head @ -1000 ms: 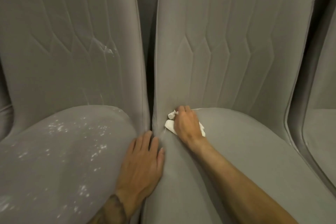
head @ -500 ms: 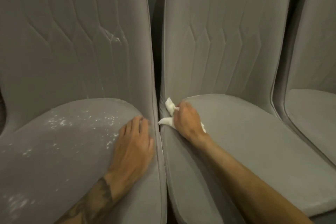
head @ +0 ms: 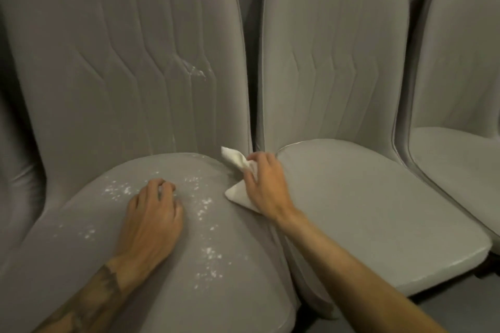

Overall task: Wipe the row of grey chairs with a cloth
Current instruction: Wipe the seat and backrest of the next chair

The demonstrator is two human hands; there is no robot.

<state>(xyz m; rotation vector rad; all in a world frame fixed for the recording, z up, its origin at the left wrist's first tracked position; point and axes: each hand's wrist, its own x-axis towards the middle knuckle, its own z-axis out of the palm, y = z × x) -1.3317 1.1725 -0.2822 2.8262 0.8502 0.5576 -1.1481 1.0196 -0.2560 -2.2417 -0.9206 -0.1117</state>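
Three grey padded chairs stand side by side. The left chair (head: pixel 113 67) has white powdery specks (head: pixel 205 205) scattered over its seat and a white smear on its backrest. My left hand (head: pixel 151 213) rests on that seat with its fingertips curled down onto the fabric. My right hand (head: pixel 266 186) grips a white cloth (head: pixel 238 194) at the right rim of the left chair's seat, near the gap to the middle chair (head: pixel 351 197). One corner of the cloth sticks up toward the backrest.
The middle chair's seat looks free of specks, with a pale sheen along its front edge. A third grey chair (head: pixel 460 89) stands at the right edge of view. Dark floor shows below the seats at the lower right.
The view has pulled back and shifted left. My right hand carried the cloth from the middle chair's seat crease across to the left chair's seat. My left hand slid further left onto the speckled seat.
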